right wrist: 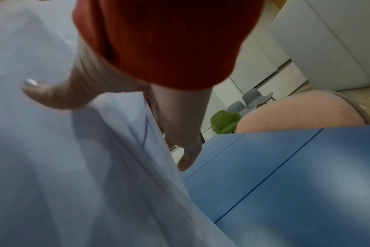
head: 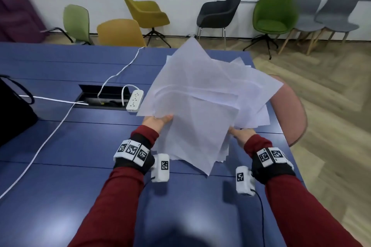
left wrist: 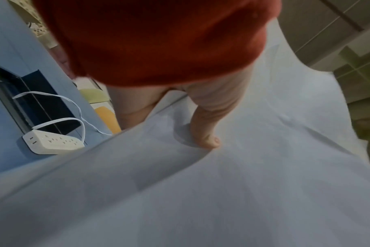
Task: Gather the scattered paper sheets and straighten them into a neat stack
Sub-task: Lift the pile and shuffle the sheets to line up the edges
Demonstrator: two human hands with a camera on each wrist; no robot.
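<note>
Both hands, the left hand (head: 158,121) and the right hand (head: 242,134), are pinching the messy paper sheets (head: 200,94) above the desk (head: 80,146). Paper is light, floppy and slippery, so holding both side edges looks best.

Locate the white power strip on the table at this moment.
In the head view the white power strip lies on the blue table, left of the paper sheets and beside the open cable box, ahead of the left hand.
</note>
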